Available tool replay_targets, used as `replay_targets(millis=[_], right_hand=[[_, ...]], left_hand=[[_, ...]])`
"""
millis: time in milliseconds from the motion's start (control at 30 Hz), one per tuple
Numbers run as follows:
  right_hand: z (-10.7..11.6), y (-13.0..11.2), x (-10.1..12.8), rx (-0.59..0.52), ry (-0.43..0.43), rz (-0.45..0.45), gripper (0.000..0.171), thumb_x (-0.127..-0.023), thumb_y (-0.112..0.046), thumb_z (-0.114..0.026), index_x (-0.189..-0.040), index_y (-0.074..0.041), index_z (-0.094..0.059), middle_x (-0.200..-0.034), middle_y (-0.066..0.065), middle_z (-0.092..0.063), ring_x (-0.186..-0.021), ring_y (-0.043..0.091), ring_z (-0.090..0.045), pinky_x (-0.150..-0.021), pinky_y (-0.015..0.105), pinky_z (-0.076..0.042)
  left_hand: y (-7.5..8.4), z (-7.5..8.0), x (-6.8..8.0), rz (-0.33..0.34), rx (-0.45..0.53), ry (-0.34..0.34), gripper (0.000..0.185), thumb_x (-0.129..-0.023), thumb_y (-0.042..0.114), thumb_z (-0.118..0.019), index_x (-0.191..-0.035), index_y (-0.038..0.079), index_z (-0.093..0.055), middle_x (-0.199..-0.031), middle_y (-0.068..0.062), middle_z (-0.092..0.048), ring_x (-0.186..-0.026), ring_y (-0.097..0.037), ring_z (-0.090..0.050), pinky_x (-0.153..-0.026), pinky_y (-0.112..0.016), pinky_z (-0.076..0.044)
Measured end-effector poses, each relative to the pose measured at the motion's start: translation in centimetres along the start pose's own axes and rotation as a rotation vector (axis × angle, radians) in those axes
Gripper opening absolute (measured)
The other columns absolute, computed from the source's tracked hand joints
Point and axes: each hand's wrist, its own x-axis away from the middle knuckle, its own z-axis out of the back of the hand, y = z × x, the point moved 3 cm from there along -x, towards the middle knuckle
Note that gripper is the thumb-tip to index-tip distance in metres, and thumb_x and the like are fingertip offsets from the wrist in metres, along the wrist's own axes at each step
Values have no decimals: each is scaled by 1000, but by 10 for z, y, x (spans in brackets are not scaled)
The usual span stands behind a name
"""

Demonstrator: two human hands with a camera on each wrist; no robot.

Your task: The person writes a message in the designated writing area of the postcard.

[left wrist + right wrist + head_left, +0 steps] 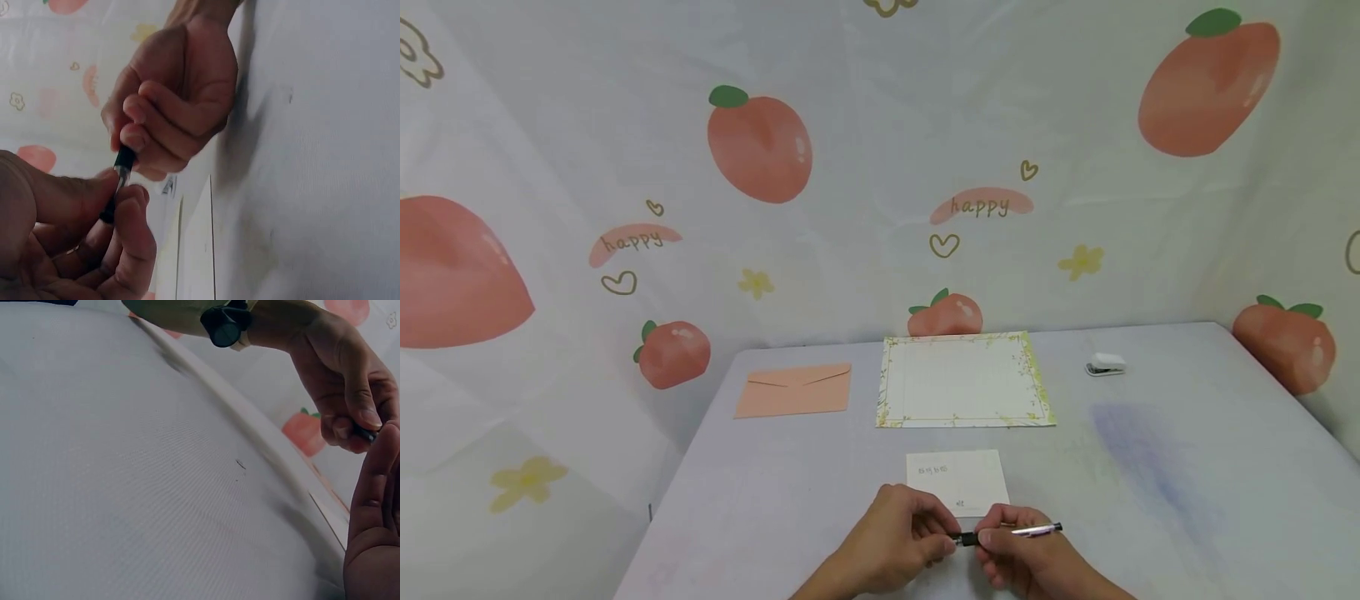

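Both hands meet on one pen (1011, 532) at six o'clock on the table (1187, 467): left hand (898, 546) pinches its dark end, right hand (1022, 558) grips the barrel, fingers curled. Beyond at twelve: one small card (957, 479), one bordered sheet (962, 381), one peach envelope (795, 389), one white stapler (1106, 364) at one o'clock. Peach-print cloth (760, 150) behind.

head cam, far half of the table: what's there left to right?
Peach envelope → floral-bordered letter paper → small white stapler-like item. The small white card and both hands on the pen sit nearer, at the front edge.
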Motion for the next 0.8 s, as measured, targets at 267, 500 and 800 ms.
replay_targets(millis=[267, 500, 800], right_hand=[[-4, -3, -4, 40, 39, 18, 15, -110, -6, -58, -104, -13, -70, -95, -3, -79, -81, 4, -71, -75, 17, -62], [-6, -5, -7, 70, 59, 5, 14, -111, -7, -58, -107, -13, -70, -97, -3, -80, -83, 4, -73, -77, 20, -64], [8, -15, 9, 23, 101, -37, 28, -117, -18, -45, -112, -15, -72, -101, -3, -79, -84, 6, -71, -80, 21, -63]], left_hand=[[1, -1, 1, -8, -9, 52, 12, -89, -6, -83, -89, 5, -81, -70, 8, -73, -60, 3, -64, -58, -17, -57], [-6, 5, 1, -28, 12, 39, 9, -91, -2, -84, -93, 6, -81, -74, 6, -75, -63, 1, -66, -60, -18, -58], [-10, 24, 2, 13, -1, 63, 9, -92, 4, -86, -96, 12, -84, -84, 5, -80, -69, -3, -70, -63, -19, -59]])
